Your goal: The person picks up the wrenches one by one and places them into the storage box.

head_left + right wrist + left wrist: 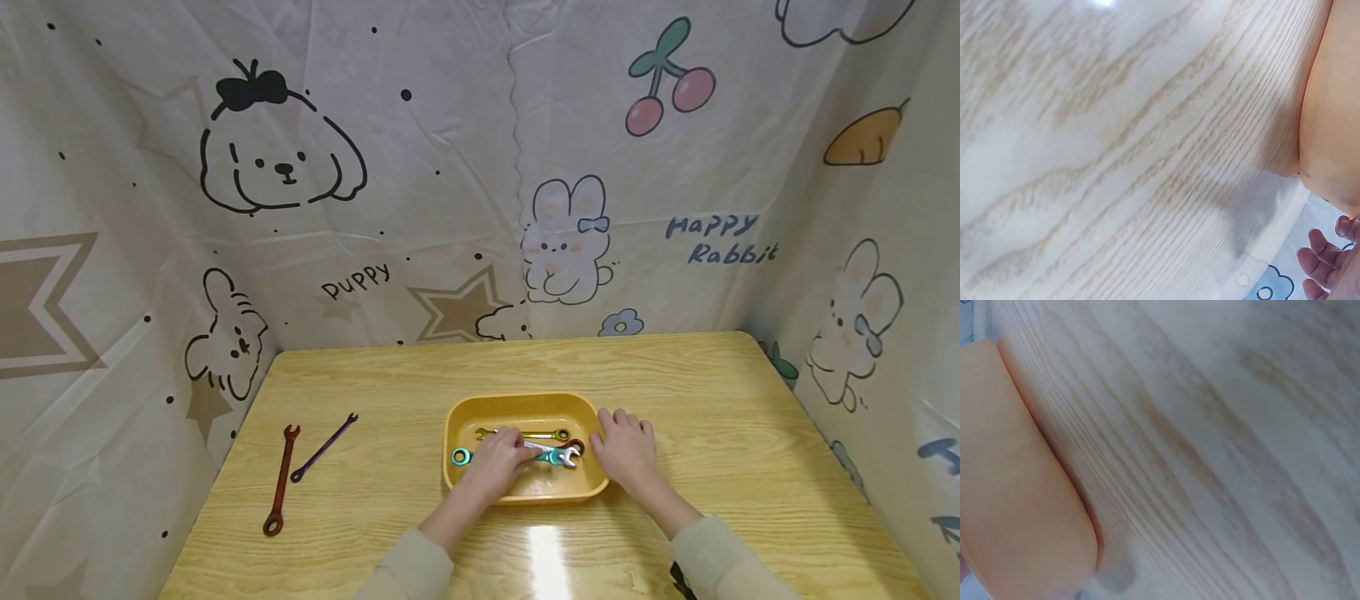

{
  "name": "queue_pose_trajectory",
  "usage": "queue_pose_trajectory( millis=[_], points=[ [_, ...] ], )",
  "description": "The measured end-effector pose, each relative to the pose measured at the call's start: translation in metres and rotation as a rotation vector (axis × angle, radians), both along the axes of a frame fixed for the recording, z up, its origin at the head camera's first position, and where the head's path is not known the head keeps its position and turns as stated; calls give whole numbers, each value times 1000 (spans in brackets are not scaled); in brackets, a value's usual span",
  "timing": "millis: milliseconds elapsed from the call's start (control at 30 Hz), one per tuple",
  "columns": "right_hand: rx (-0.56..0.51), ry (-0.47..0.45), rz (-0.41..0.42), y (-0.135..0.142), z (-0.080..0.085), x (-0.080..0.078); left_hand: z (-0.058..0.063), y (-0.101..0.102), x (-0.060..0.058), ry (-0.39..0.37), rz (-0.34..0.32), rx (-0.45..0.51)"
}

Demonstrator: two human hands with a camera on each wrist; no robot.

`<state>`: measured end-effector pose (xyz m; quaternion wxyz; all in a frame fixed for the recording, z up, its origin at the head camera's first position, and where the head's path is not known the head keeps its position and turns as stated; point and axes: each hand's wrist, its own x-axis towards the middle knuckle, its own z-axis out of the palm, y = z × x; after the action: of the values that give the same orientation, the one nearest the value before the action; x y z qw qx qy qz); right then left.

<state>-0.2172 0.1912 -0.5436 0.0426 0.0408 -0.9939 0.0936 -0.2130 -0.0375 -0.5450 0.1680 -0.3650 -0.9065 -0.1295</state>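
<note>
A yellow plastic tray (525,498) holds several wrenches. My left hand (491,462) reaches into it, thumb and fingers closed about the middle of a teal wrench (462,457), whose ring end sticks out to the left. A silver wrench (573,457) shows its open jaw right of the hand. Behind lies a gold wrench (561,435), and a dark reddish ring end (577,447) peeks out at the right. My right hand (627,446) rests against the tray's right rim, its fingers loosely bent; in the right wrist view the fingers (1319,269) stand apart beside the tray wall (1335,112).
Left of the tray, a red wrench (282,482) and a slim purple wrench (326,447) lie on the wooden table (390,550). A small black object (678,577) shows partly beside the right sleeve. Printed cloth (450,167) hangs behind the table and at both sides.
</note>
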Motion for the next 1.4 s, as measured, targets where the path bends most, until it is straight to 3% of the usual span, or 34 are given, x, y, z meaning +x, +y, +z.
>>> queue_pose_trajectory(
  millis=[133,267,500,833,933,1400],
  points=[
    [0,1,0,0,0,0,-2,-3,-5,-71,-45,-71],
    [-2,1,0,0,0,-1,-7,-6,-10,-92,-88,-115],
    [-8,5,1,0,-1,-2,-10,-9,-15,-130,-118,-118],
    [-9,-1,-2,-1,-2,-2,-12,-7,-18,-122,-182,-170],
    [-13,-4,-2,-1,-3,-1,-14,-7,-19,-89,-203,-198],
    [-16,8,-7,0,-1,-1,-19,-4,-23,-93,-213,-191]
  ],
)
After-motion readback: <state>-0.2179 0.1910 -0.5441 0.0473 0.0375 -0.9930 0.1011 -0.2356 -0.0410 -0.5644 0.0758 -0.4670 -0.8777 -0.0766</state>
